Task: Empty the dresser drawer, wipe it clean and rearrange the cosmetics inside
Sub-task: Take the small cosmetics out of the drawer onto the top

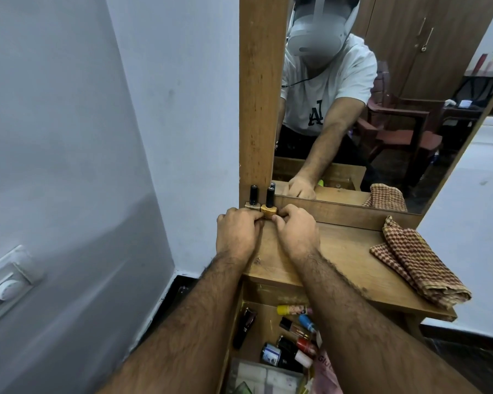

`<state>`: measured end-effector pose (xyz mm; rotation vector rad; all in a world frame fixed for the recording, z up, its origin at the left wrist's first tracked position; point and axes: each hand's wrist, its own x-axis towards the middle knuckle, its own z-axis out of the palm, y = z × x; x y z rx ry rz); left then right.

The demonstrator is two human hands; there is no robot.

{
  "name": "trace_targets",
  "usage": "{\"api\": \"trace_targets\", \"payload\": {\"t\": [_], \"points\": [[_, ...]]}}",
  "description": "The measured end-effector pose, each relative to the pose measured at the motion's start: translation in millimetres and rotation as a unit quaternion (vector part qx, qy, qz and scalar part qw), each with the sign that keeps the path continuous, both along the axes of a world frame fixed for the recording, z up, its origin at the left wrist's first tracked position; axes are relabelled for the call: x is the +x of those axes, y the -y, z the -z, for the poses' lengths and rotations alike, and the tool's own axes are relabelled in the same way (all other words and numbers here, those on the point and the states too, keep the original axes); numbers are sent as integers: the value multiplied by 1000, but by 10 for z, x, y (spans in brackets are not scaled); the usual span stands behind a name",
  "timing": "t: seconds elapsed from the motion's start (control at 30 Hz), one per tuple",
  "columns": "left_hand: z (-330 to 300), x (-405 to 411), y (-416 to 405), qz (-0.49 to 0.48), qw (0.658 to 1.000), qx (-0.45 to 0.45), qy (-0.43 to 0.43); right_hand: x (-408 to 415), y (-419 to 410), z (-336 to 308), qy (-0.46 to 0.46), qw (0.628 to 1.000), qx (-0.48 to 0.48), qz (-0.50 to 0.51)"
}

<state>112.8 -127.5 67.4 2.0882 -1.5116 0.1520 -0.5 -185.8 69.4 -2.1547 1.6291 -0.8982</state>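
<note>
- Cosmetics sit in two places: two small nail polish bottles stand upright on the tabletop (339, 251) at its far left corner, and the rest lie in the open drawer (264, 322) below the front edge.
- Amber bottle (269, 209), with a tall black cap, stands just beside the pale bottle (252, 204), also black-capped, which is pressed up against the wooden mirror frame (261, 95).
- Left hand (237, 233) rests knuckles-up on the tabletop, its fingertips curled in against the base of the amber bottle; how the grip closes there is hidden under the knuckles.
- Right hand (296, 230) meets the same bottle from the other side, thumb and forefinger pressed together near its base; whether they truly pinch the glass I cannot tell.
- Drawer contents are partly covered by both forearms: a yellow tube (289, 309), a blue-capped bottle (306, 322), a red-capped bottle (305, 344), a dark trimmer-like item (244, 327) along the left wall, and a white-labelled bottle (271, 354) show.
- Nearer the front, pale packets (264, 378) and a pink wrapper (326, 373) are cut off by the lower edge and hard to make out.
- Checked cloth (419, 261), folded, lies on the right part of the tabletop, well apart from the bottles.
- Mirror (382, 123) reflects a person in a white shirt, the cloth, and a chair behind.
- Grey wall (69, 137) to the left carries a switch plate (7, 282), blurred.
</note>
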Motion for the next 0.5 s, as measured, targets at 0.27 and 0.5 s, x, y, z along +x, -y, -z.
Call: {"api": "trace_targets", "payload": {"t": [0.27,0.5], "points": [[-76,-109,-589,38,990,-94,-98,-509,-350,-221,122,985,57,-111],[187,-486,-1334,147,986,-36,-62,-980,-1216,0,187,974,14,-129]]}}
